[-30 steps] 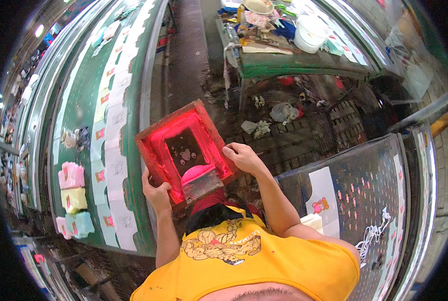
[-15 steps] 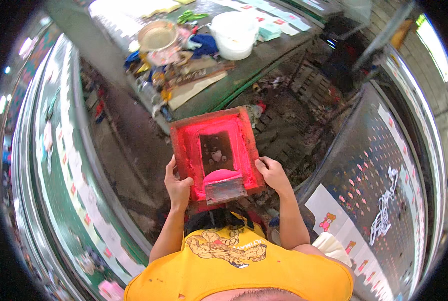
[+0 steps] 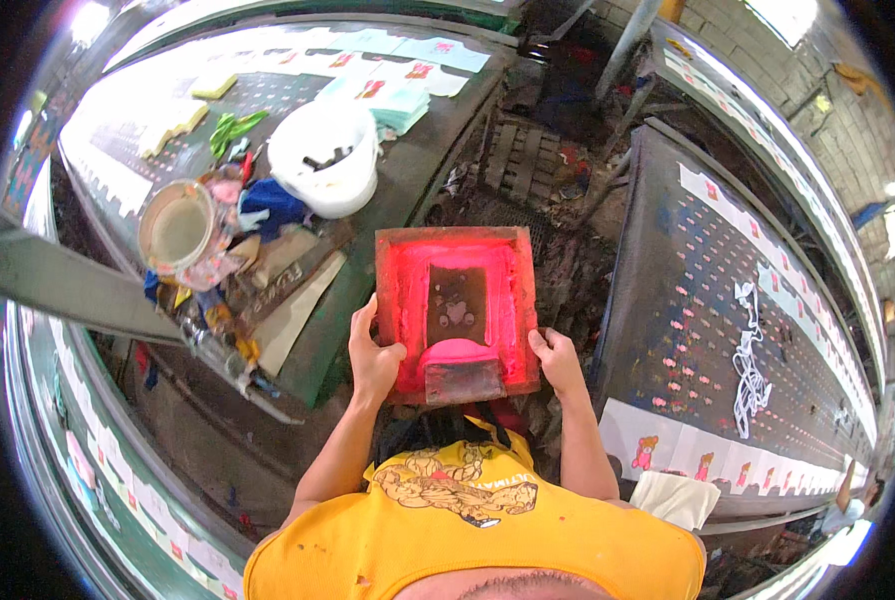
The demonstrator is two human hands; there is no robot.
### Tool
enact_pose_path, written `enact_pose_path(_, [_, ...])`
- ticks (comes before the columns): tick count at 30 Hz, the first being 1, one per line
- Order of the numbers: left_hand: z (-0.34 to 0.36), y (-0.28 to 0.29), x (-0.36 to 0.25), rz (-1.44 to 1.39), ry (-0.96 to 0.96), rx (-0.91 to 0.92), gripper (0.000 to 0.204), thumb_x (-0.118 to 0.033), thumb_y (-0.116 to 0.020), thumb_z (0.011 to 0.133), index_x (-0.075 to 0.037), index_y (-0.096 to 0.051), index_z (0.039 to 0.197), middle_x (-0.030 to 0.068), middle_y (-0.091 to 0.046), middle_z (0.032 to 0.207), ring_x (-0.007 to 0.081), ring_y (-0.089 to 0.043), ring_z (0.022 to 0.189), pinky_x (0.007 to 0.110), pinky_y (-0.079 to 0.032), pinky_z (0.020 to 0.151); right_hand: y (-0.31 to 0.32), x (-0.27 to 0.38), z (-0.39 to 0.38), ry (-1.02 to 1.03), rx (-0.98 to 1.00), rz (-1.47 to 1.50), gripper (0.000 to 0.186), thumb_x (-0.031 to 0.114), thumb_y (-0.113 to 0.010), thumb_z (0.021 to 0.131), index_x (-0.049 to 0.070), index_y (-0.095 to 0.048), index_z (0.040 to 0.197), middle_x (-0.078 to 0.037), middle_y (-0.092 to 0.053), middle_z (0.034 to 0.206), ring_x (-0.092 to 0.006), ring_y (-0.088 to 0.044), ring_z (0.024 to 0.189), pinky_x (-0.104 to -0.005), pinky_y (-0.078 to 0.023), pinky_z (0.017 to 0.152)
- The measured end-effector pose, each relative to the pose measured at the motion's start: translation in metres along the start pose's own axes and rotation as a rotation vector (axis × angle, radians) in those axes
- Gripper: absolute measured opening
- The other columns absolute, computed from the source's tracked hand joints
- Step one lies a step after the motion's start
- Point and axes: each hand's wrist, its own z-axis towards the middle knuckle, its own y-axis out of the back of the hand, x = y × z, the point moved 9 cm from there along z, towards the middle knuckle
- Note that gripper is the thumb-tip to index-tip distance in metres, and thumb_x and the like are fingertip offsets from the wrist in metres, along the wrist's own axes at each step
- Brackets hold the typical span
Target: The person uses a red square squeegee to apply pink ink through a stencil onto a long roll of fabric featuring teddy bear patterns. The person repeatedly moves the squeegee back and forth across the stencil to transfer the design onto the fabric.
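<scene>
In front of my body I carry a red-stained screen-printing frame [image 3: 454,237], roughly level. My left hand [image 3: 372,358] is closed on its left side, with the thumb over the rim. On the opposite side, my right hand [image 3: 559,360] grips the frame's edge. Inside it, a squeegee [image 3: 464,382] lies at the near end, held by neither hand. Bright pink ink [image 3: 457,351] is pooled against the squeegee's far side. Beyond the ink is a dark mesh window [image 3: 457,298] with a faint bear-shaped design.
The long table [image 3: 407,170] at the far left bears a white bucket [image 3: 345,190], a round tub [image 3: 179,226], a blue cloth [image 3: 279,204] and printed fabric pieces [image 3: 427,77]. Another dark table [image 3: 639,300] at right holds a tangled white cord [image 3: 750,392] and bear prints [image 3: 646,452].
My view has swung to the right, so the tables now sit further left in it. The frame has turned straighter, and both hands have kept their hold on it.
</scene>
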Motion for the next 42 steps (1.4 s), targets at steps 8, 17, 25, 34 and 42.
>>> enact_pose_path(8, [0.148,-0.133,-0.035,0.024,-0.062,0.108,0.082,0.010,-0.064,0.063,0.007,-0.051,0.145,0.0134,-0.056,0.130,0.0259,-0.055,0.125,0.033,-0.041,0.111,0.085,0.018,0.143,-0.020,-0.132,0.050,0.040,0.033,-0.062,0.102,-0.007,-0.068,0.100,-0.010,-0.066,0.081,-0.0185,-0.055,0.076,-0.0360,-0.046,0.073])
enact_pose_path(17, [0.285,-0.264,-0.044,0.021,-0.053,0.161,0.081,0.009,-0.065,0.063,0.004,-0.054,0.144,0.0123,-0.059,0.126,0.0265,-0.057,0.122,0.034,-0.043,0.109,0.165,0.022,0.295,-0.037,-0.175,0.123,0.042,0.033,-0.063,0.102,-0.007,-0.070,0.109,-0.014,-0.072,0.094,-0.0201,-0.064,0.087,-0.0357,-0.049,0.081])
enact_pose_path(25, [0.433,-0.368,-0.044,-0.045,-0.053,0.198,0.082,0.009,-0.065,0.063,0.005,-0.053,0.144,0.0117,-0.058,0.123,0.0265,-0.057,0.120,0.033,-0.043,0.107,0.218,0.036,0.451,-0.044,-0.232,0.090,0.043,0.036,-0.063,0.101,-0.007,-0.067,0.100,-0.006,-0.064,0.083,-0.0156,-0.054,0.078,-0.0344,-0.045,0.074])
enact_pose_path(34, [0.625,-0.454,-0.079,-0.026,-0.068,0.190,0.084,0.006,-0.064,0.063,0.006,-0.052,0.145,0.0128,-0.057,0.124,0.0277,-0.055,0.121,0.032,-0.043,0.108,0.266,0.121,0.655,0.028,-0.237,-0.010,0.045,0.040,-0.063,0.102,-0.004,-0.063,0.088,-0.004,-0.057,0.077,-0.0149,-0.049,0.074,-0.0353,-0.042,0.070])
enact_pose_path(42, [0.751,-0.490,-0.075,-0.063,-0.040,0.040,0.086,0.008,-0.065,0.062,0.005,-0.051,0.146,0.0127,-0.057,0.127,0.0274,-0.055,0.124,0.032,-0.042,0.109,0.275,0.161,0.828,0.051,-0.085,-0.076,0.048,0.042,-0.062,0.102,-0.001,-0.058,0.083,-0.003,-0.051,0.073,-0.0150,-0.044,0.072,-0.0357,-0.038,0.066])
